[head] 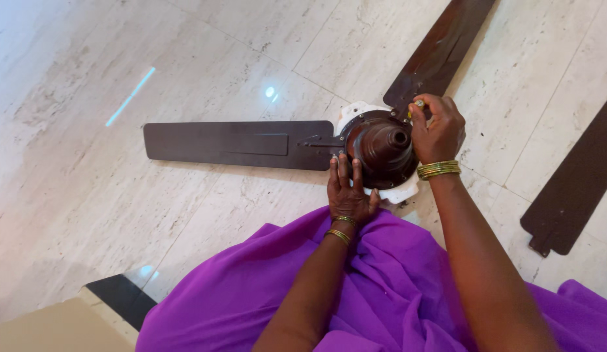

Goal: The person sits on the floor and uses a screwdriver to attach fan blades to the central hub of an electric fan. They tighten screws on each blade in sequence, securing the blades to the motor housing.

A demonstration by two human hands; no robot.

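Observation:
A dark brown ceiling fan lies on the pale marble floor, its motor hub resting on a white base. One blade reaches left from the hub and a second blade points to the upper right. My left hand lies flat with fingers spread against the hub's near left rim. My right hand is curled over the hub's right side, pinching a small yellowish tool or screw where the upper blade meets the hub.
A third, detached brown blade lies on the floor at the right. Purple cloth covers my lap at the bottom. A black and tan step edge sits at the lower left.

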